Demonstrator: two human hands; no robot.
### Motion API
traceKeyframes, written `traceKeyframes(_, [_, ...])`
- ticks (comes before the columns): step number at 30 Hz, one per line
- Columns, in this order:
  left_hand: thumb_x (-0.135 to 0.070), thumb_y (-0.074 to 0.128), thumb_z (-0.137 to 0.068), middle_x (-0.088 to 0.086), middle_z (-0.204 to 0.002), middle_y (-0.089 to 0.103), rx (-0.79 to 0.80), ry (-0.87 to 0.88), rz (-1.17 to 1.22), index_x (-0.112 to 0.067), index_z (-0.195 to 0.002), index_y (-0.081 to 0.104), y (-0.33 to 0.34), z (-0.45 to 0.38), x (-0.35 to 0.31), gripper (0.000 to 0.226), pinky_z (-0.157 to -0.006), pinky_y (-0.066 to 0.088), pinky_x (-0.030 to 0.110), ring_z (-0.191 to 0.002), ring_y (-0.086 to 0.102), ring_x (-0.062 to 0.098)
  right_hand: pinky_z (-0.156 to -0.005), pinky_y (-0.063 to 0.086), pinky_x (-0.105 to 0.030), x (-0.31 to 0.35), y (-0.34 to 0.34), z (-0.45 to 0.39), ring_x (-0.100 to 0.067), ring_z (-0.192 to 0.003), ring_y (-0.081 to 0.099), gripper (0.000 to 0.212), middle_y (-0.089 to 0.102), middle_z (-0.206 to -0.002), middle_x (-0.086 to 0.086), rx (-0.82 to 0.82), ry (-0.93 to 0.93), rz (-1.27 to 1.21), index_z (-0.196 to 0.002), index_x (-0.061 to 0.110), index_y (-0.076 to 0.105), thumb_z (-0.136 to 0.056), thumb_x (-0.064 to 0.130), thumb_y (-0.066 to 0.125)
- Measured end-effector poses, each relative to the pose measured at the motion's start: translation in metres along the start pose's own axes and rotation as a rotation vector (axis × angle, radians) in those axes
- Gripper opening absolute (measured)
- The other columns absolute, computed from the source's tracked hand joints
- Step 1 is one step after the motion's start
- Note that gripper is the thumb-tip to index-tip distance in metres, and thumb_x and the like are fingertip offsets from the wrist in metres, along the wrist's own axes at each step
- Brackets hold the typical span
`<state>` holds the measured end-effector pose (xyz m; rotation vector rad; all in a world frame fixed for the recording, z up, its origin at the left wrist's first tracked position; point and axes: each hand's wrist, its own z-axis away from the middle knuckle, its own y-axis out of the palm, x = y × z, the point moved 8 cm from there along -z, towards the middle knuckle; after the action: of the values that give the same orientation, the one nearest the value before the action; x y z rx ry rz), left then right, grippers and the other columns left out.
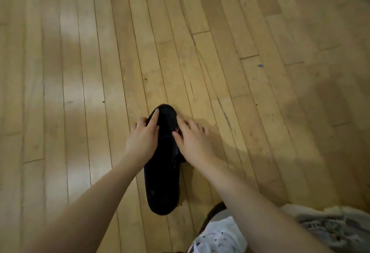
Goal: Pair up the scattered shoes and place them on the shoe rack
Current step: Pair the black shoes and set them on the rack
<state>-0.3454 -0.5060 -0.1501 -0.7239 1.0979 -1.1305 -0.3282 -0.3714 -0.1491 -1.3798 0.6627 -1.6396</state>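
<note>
Lying lengthwise on the wooden floor (80, 72), the black shoe (163, 172) pointed its toe away from you. Your left hand (143, 138) gripped its left side, index finger stretched along the toe; your right hand (192, 140) curled over its right side, thumb pressing the upper. Near your right forearm lay white cloth (220, 236) and a grey shoe (330, 226)

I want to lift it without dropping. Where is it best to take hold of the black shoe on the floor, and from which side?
Probably at the front half, pinched across its width from above. The black shoe lies flat on the wooden floor, toe pointing away, so both long sides are free. The left hand and right hand are already there, one on each side.
</note>
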Motion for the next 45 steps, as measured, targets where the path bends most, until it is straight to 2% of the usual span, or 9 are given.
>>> traceKeyframes(5, [-0.012, 0.043, -0.095, 0.015, -0.108, 0.049, -0.089, 0.063, 0.169, -0.027, -0.141, 0.036, -0.016, -0.007, -0.004, 0.048, -0.081, 0.050, 0.041, -0.092, 0.053, 0.031, -0.101, 0.035, -0.038, -0.001, -0.006, 0.006, -0.023, -0.115, 0.047, 0.052, 0.052, -0.127, -0.002, -0.064, 0.053, -0.127, -0.146, 0.024, 0.021, -0.098, 0.034, 0.038])
traceKeyframes(12, [-0.015, 0.043, -0.095, 0.016, -0.108, 0.049, -0.130, 0.335, 0.242, -0.031, -0.135, 0.044, -0.027, -0.013, -0.094, 0.043, -0.075, 0.051, 0.041, -0.088, 0.053, 0.028, -0.092, 0.045, -0.038, -0.060, -0.047, 0.038, -0.022, -0.118, 0.046, 0.055, 0.042, -0.132, -0.004, -0.275, 0.229, -0.412, -0.145, 0.036, 0.017, -0.096, 0.036, 0.042])
traceKeyframes(15, [-0.018, 0.043, -0.096, 0.014, -0.107, 0.049, -0.095, 0.407, 0.301, -0.031, -0.133, 0.048, -0.023, -0.013, -0.136, 0.039, -0.080, 0.050, 0.039, -0.090, 0.053, 0.026, -0.084, 0.042, -0.021, -0.088, -0.063, 0.059, -0.015, -0.109, 0.051, 0.053, 0.043, -0.130, -0.005, -0.373, 0.288, -0.545, -0.145, 0.033, 0.023, -0.096, 0.029, 0.044])
traceKeyframes(26, [-0.015, 0.046, -0.095, 0.011, -0.100, 0.051, -0.035, 0.828, 0.397, -0.029, -0.130, 0.051, -0.001, 0.045, -0.320, 0.038, -0.079, 0.045, 0.029, -0.086, 0.053, 0.021, -0.072, 0.038, -0.001, -0.178, -0.175, 0.192, 0.008, -0.080, 0.049, 0.042, 0.046, -0.102, -0.004, -0.961, 0.369, -0.477, -0.137, 0.017, 0.043, -0.095, 0.015, 0.051])
traceKeyframes(29, [-0.017, 0.045, -0.096, 0.006, -0.099, 0.049, 0.059, 0.901, 0.463, -0.031, -0.130, 0.050, 0.022, 0.077, -0.373, 0.038, -0.075, 0.035, 0.006, -0.083, 0.050, 0.009, -0.071, 0.037, -0.004, -0.208, -0.193, 0.248, 0.003, -0.073, 0.046, 0.041, 0.044, -0.097, -0.001, -1.076, 0.477, -0.417, -0.136, 0.019, 0.045, -0.095, 0.018, 0.050])
traceKeyframes(31, [-0.017, 0.044, -0.096, 0.004, -0.099, 0.047, 0.143, 0.946, 0.489, -0.031, -0.131, 0.049, 0.044, 0.102, -0.405, 0.038, -0.075, 0.034, 0.003, -0.084, 0.050, 0.007, -0.072, 0.037, -0.006, -0.230, -0.196, 0.285, -0.001, -0.072, 0.045, 0.042, 0.042, -0.096, 0.004, -1.098, 0.579, -0.398, -0.137, 0.025, 0.043, -0.096, 0.023, 0.048])
traceKeyframes(38, [-0.012, 0.046, -0.095, 0.006, -0.093, 0.044, 0.453, 1.129, 0.408, -0.028, -0.133, 0.048, 0.137, 0.208, -0.481, 0.042, -0.085, 0.046, 0.033, -0.088, 0.054, 0.025, -0.078, 0.048, -0.027, -0.287, -0.170, 0.426, -0.015, -0.079, 0.053, 0.042, 0.044, -0.095, 0.002, -1.177, 0.898, -0.317, -0.135, 0.026, 0.045, -0.094, 0.021, 0.052])
traceKeyframes(41, [-0.019, 0.045, -0.096, 0.007, -0.095, 0.047, 0.549, 1.150, 0.347, -0.034, -0.133, 0.047, 0.177, 0.246, -0.499, 0.040, -0.077, 0.041, 0.019, -0.085, 0.055, 0.023, -0.078, 0.042, -0.015, -0.303, -0.152, 0.477, -0.011, -0.079, 0.052, 0.042, 0.045, -0.095, 0.001, -1.210, 0.966, -0.297, -0.135, 0.021, 0.047, -0.094, 0.019, 0.053])
traceKeyframes(45, [-0.017, 0.042, -0.097, 0.015, -0.108, 0.051, 0.666, 1.086, 0.298, -0.030, -0.133, 0.048, 0.221, 0.282, -0.514, 0.039, -0.095, 0.043, 0.032, -0.100, 0.054, 0.028, -0.076, 0.036, -0.008, -0.328, -0.126, 0.516, -0.011, -0.082, 0.052, 0.046, 0.051, -0.102, -0.006, -1.085, 1.070, -0.297, -0.139, 0.021, 0.042, -0.094, 0.021, 0.053])
